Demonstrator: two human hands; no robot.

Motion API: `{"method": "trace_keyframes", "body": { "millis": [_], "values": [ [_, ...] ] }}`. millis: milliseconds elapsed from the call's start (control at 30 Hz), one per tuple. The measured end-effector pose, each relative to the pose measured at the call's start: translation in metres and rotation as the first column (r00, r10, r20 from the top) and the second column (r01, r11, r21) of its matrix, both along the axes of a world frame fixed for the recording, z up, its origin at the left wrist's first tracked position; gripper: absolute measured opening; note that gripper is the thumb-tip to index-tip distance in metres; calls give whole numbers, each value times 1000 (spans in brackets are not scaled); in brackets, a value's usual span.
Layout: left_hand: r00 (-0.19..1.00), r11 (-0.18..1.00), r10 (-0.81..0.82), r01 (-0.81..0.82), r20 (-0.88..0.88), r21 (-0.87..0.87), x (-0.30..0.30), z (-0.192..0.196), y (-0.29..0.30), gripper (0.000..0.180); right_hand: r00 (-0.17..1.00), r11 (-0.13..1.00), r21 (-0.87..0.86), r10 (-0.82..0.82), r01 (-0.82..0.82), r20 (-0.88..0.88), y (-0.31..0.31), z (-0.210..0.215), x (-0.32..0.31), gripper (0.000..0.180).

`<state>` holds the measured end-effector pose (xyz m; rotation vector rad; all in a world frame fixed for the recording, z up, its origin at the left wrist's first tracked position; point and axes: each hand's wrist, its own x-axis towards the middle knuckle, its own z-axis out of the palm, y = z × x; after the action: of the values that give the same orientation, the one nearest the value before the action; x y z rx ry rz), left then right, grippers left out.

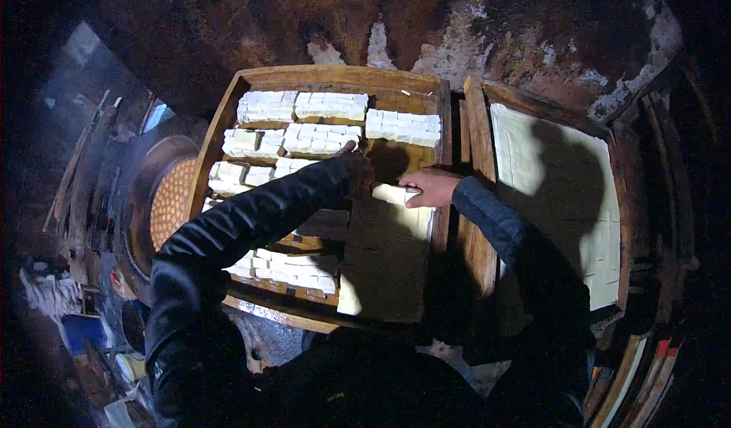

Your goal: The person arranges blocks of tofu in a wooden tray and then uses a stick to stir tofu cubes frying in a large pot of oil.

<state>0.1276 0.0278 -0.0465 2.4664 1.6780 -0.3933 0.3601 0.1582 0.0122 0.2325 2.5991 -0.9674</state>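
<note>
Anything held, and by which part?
Can't tell: right hand is at the far end of the pale slab, grip unclear; left hand is shadowed.

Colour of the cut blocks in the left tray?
The blocks are white to off-white; best seen in the head view.

Wooden trays: 2, one left tray (304,73), one right tray (481,138). Broad pale slabs (510,146): 2, one per tray. White block clusters (327,106), left tray: 3 along the far side, 2 just nearer (rest part-hidden, uncounted). Bare hands (434,188): 2. Round dotted disc (172,199), left: 1.
</note>
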Motion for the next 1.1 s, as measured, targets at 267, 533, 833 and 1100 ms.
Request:
{"method": "trace_keyframes", "body": {
  "millis": [267, 533, 833, 1100],
  "values": [
    [987, 974, 132, -147, -91, -171, 41, 50, -13, 46, 999, 998, -52, -39, 38, -13, 3, -4, 6, 53],
    [969, 975, 197, -178, 151, -133, 33, 38, -13, 42, 1000, 998, -59, -10, 9, -20, 5, -6, 4, 59],
    [740, 970, 201, -58, 642, -237, 18, 9, -5, 50, 994, 1000, -18, -6, 8, 111, -1, 13, -2, 69],
    [783, 996, 84, -56, 617, -65, 33, 15, -11, 65, 990, 995, 14, -98, 97, 101, -6, 6, -4, 78]
  ]
}}
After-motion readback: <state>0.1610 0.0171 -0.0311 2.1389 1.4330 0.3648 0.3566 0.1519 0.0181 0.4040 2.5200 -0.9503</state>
